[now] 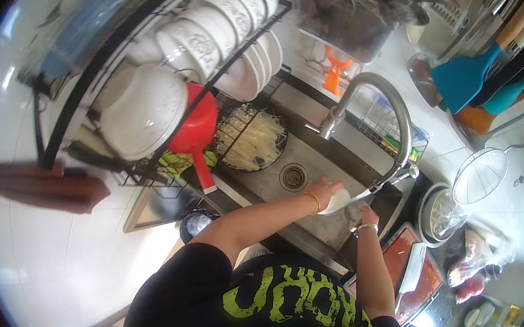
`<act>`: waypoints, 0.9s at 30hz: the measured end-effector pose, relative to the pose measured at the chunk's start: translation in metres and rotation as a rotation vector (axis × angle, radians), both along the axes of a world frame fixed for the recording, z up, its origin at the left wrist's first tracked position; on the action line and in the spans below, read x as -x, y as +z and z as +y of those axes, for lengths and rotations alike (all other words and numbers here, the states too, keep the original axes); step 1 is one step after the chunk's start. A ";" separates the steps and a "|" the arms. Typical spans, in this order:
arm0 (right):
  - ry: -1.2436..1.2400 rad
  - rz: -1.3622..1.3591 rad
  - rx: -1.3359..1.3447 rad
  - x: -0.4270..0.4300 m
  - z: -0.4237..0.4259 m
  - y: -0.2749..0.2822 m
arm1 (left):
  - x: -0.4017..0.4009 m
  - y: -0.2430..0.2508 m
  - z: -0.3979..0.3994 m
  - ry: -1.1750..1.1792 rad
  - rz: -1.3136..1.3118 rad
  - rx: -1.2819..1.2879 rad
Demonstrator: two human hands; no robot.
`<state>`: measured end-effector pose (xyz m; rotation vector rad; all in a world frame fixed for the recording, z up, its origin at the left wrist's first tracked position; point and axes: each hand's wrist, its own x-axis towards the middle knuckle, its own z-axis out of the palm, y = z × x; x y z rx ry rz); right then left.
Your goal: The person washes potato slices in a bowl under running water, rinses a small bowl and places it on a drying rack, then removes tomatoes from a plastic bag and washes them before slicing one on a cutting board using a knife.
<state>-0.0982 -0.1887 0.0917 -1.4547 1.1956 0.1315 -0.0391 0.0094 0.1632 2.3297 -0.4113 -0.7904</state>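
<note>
In the head view, my left hand (324, 194) grips a white round dish (338, 202) inside the stainless steel sink (271, 191). My right hand (368, 216) is held low over the sink's right part, close to the dish. Its fingers are blurred, and I cannot tell what they hold. A pale stream of water (360, 194) comes down between the hands from the gooseneck faucet (404, 126). The drain (294, 177) lies just left of my left hand. Pale enoki mushrooms (252, 138) fill a dark round container at the sink's left end.
A black wire dish rack (227, 67) with white bowls (193, 42) and a red ladle-like scoop (197, 124) overhangs the left side. To the right, a cleaver (411, 270) lies on a reddish cutting board (390, 250). A wire strainer (481, 176) and spatulas (465, 77) hang beyond.
</note>
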 end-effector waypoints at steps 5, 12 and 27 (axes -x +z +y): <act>0.305 -0.201 0.166 -0.057 -0.065 -0.112 | 0.006 0.033 -0.009 -0.315 -0.579 -0.256; 0.166 -0.020 -0.039 -0.074 0.043 0.017 | 0.019 0.091 0.063 -0.377 -1.024 -0.526; 0.475 -0.190 -0.653 -0.025 0.034 0.062 | 0.021 0.064 0.014 0.974 0.398 0.581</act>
